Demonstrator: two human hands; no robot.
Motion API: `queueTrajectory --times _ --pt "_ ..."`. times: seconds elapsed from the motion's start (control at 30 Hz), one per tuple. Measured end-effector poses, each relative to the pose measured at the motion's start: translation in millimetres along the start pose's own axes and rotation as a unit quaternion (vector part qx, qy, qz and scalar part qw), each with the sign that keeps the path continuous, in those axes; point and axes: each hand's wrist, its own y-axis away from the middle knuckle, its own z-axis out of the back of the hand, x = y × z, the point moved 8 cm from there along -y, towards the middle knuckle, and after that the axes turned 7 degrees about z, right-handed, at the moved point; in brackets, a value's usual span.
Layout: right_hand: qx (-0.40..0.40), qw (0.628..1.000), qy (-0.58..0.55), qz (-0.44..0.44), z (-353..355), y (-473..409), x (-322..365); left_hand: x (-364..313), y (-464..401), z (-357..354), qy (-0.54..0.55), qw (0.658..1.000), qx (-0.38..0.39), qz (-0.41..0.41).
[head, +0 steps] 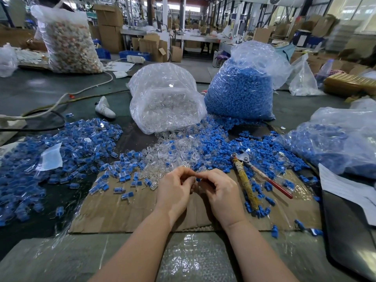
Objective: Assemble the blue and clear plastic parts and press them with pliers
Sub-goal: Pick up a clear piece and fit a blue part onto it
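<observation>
My left hand (175, 192) and my right hand (220, 192) meet over a cardboard sheet (126, 212), fingers curled toward each other. Between the fingertips a small blue part (197, 179) shows, pinched by both hands; any clear part there is hidden. Pliers (247, 176) with a yellow-wrapped handle and a red handle lie on the cardboard to the right of my right hand. Loose clear parts (173, 153) lie just beyond my hands, loose blue parts (264, 147) to the right. A heap of joined blue-and-clear pieces (61, 159) spreads at the left.
A bag of clear parts (164, 98) and a bag of blue parts (242, 90) stand behind the piles. Another bag of blue parts (333, 139) lies at the right. White cables (61, 98) and a white shoe (104, 107) lie at the far left. A person stands behind a large sack (69, 39).
</observation>
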Motion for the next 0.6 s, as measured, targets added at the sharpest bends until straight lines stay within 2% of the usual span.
queueTrajectory --times 0.6 --pt "0.001 1.0 0.019 0.007 0.6 0.5 1.5 -1.1 0.3 -0.2 0.014 1.0 0.012 -0.002"
